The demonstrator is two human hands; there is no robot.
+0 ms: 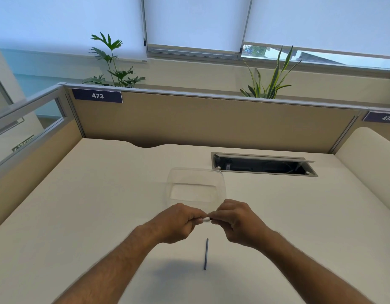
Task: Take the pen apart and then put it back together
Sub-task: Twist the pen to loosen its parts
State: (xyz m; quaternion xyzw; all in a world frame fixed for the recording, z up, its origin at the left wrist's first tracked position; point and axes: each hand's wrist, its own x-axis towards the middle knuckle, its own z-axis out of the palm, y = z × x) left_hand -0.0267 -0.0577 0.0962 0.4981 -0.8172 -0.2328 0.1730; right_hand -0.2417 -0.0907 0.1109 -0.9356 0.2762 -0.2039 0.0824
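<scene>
My left hand (178, 222) and my right hand (235, 222) meet above the desk, fingertips together. Between them shows a short white piece of the pen body (206, 220); most of it is hidden inside the fingers, and both hands grip it. A thin dark ink refill (206, 253) lies loose on the white desk (91, 216) just below the hands, pointing away from me.
A clear plastic container (195, 187) stands on the desk right behind the hands, with nothing seen in it. An open cable hatch (263, 164) sits at the back right. A tan partition (211, 119) closes the desk's far and left sides.
</scene>
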